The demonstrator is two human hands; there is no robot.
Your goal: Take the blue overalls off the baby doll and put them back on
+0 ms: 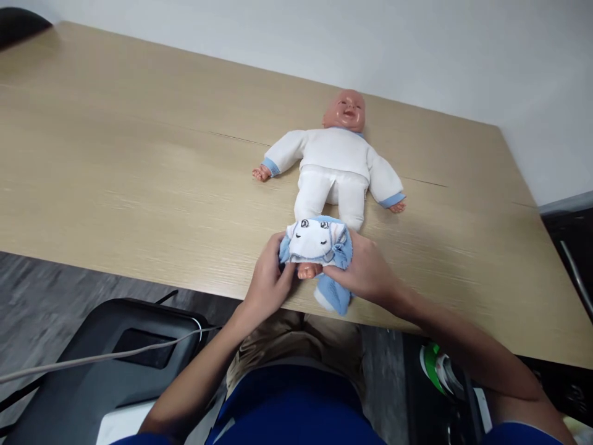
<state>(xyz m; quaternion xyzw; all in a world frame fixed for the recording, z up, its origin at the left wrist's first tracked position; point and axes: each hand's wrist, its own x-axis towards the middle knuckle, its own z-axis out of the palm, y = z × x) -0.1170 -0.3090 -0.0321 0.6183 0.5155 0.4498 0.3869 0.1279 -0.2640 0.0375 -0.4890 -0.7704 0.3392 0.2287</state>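
A baby doll [334, 162] in a white suit with blue cuffs lies on its back on the wooden table [139, 173], head away from me. A white and blue sock [317, 242] with a cartoon face is bunched over the doll's foot, whose toes [308, 270] poke out below. My left hand [266, 281] pinches the sock's left edge. My right hand [364, 269] grips its right edge. A second blue sock [332, 295] hangs on the other foot under my right hand.
The table's near edge runs just below the doll's feet. A dark chair [115, 352] with a pale cable across it stands at lower left. Dark furniture [572, 247] sits beyond the table's right end. A white wall is behind.
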